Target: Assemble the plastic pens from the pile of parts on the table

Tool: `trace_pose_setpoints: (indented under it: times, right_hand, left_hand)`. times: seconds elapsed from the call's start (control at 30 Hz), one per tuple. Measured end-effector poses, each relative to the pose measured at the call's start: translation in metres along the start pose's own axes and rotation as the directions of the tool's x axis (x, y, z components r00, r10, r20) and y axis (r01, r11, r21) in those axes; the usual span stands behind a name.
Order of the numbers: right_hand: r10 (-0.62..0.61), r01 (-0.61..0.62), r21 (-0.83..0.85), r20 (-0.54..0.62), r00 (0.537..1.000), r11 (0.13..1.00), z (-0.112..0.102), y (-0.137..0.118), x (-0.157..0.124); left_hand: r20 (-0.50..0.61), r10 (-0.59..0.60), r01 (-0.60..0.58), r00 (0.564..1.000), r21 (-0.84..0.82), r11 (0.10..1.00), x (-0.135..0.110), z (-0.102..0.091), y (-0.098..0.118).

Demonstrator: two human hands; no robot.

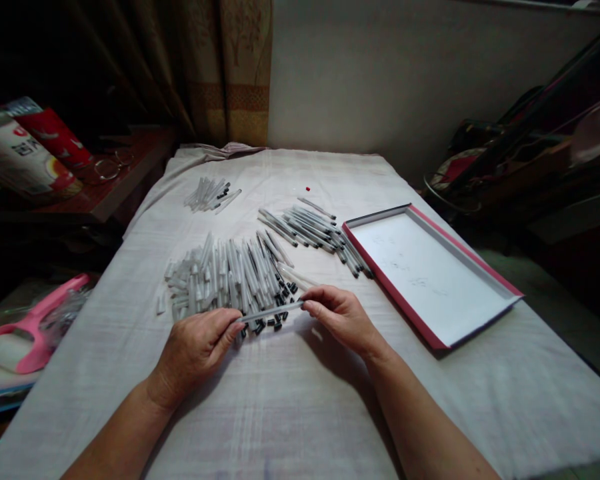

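Between my two hands a clear pen point(270, 312) is held level above the cloth. My left hand point(197, 348) pinches its left end, and the fingers of my right hand point(341, 319) are closed on its dark right end. Just beyond lies a large heap of clear pen parts point(230, 270). Several small black plugs point(279, 319) are scattered at the heap's right and near side. Further right is a pile of pens with dark ends point(307, 227). A smaller bunch of clear pieces point(205, 193) lies at the far left.
A shallow pink-edged box lid point(430, 273) with a white inside sits on the right of the white cloth point(270, 413). A tiny red piece point(308, 189) lies at the back. On the left stand a side table with a large jar point(25, 160) and a pink tape dispenser point(37, 327).
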State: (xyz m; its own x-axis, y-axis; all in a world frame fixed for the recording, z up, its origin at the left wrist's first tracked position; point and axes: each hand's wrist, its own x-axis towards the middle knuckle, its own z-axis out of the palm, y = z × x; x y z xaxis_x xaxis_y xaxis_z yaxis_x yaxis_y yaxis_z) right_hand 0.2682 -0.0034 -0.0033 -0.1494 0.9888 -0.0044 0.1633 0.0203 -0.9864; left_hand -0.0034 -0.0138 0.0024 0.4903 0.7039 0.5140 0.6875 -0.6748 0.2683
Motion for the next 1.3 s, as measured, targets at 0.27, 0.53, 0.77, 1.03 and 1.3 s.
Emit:
trace_pose_setpoints:
  times: [0.27,0.53,0.77,1.03,1.3]
  right_hand:
    - [0.034,-0.033,0.022,-0.023,0.999,0.999,0.002,0.004,0.001]
    - [-0.188,0.183,-0.055,-0.098,0.977,0.981,-0.001,0.003,0.002]
    - [-0.181,0.117,-0.327,-0.170,0.969,0.938,0.006,0.012,0.005]
    - [-0.293,0.207,-0.470,-0.115,0.949,0.858,0.007,0.012,0.005]
    - [-0.219,0.175,-0.226,-0.186,0.958,0.958,0.007,0.010,0.004]
  left_hand:
    - [0.046,-0.040,0.041,0.998,-0.016,0.999,-0.002,0.000,-0.002]
    - [0.055,-0.066,0.068,0.996,-0.042,0.997,-0.001,-0.003,-0.002]
    - [0.050,-0.083,0.084,0.995,-0.031,0.996,-0.002,-0.003,-0.002]
    - [0.009,-0.044,0.044,0.999,-0.003,0.999,-0.001,-0.002,-0.003]
    - [0.033,-0.062,0.062,0.998,-0.018,0.998,-0.002,-0.004,-0.005]
